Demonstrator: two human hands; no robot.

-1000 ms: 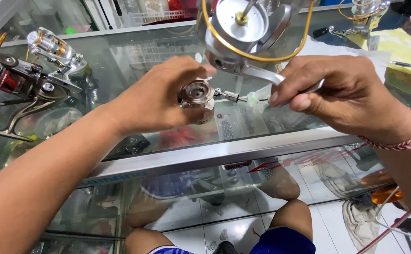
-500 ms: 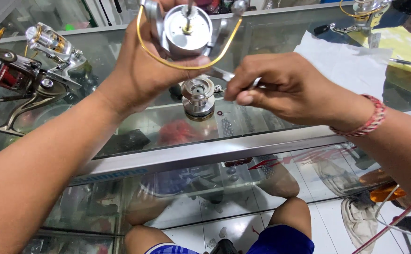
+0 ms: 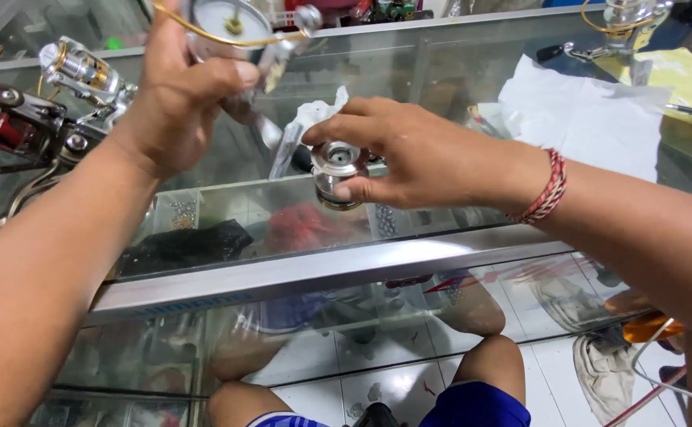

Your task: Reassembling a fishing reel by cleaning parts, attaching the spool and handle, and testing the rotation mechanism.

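The left hand (image 3: 183, 95) is raised above the far left of the glass tabletop (image 3: 227, 221), its fingers wrapped tight round the body of a silver reel (image 3: 231, 28) with a thin gold wire bail looping over the top. A slim metal stem sticks down from the reel toward the glass.

The right hand (image 3: 417, 154) reaches in from the right, a red braided band (image 3: 547, 186) on its wrist. Its fingers are curled close round a small silver spool (image 3: 336, 170), thumb under the lower edge and the other fingertips over the top rim. The spool sits just right of and below the reel, right at the glass; I cannot tell whether it rests on it or is held a shade above.

Left of the reel, two more reels (image 3: 37, 103) lie on the tabletop, one gold-trimmed and one with red. Well right of the spool, a white sheet (image 3: 591, 119) lies on the glass, with a yellow pad (image 3: 682, 83) beyond it. Through the glass, shelves with small parts show, and the person's knees below.
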